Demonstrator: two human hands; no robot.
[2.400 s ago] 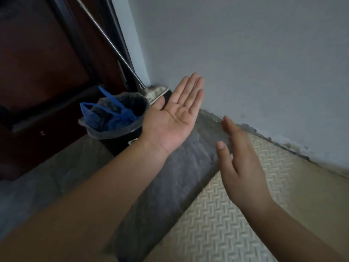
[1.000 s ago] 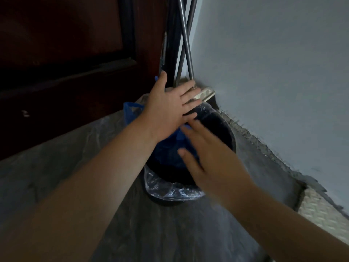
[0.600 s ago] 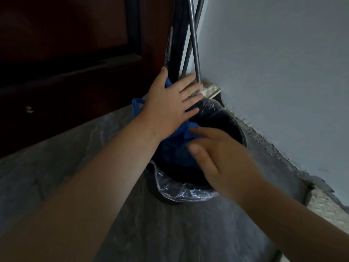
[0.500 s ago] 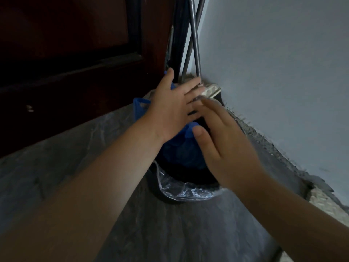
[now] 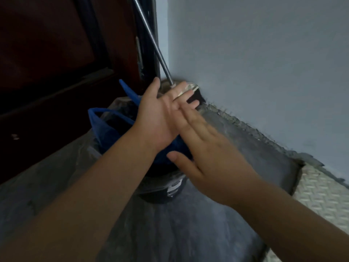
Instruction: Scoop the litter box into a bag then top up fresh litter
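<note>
Behind the black bin (image 5: 162,193): a pale wall (image 5: 255,53) on the right side, a dark wooden door (image 5: 47,63) on the left side. Under the bin and toward the camera: grey floor (image 5: 188,224), with a patterned mat (image 5: 321,195) well to the right of the bin. Leaning into the corner just behind the bin: a metal pole (image 5: 151,40). Inside the bin: a clear liner (image 5: 120,104) and, in it, the blue bag (image 5: 107,131), slumped toward the door side, with one handle loop standing up at the left rim and another pointing up at the far rim. No litter box in view.

Directly above the bin: the left hand (image 5: 160,120), palm up, fingers straight and a little spread, holding nothing. Over it the right hand (image 5: 207,157), palm down, also flat and empty, laid crosswise with fingertips on the left palm; blurred, so the contact only probable. Looks like brushing the palms off over the bag, judged as a step after the scooping, with the fresh litter not yet added as far as visible.

For a next grasp of the bag: straight below both hands and a little to the door side, handle loops rising upward, nearer to the left hand than to the right.
</note>
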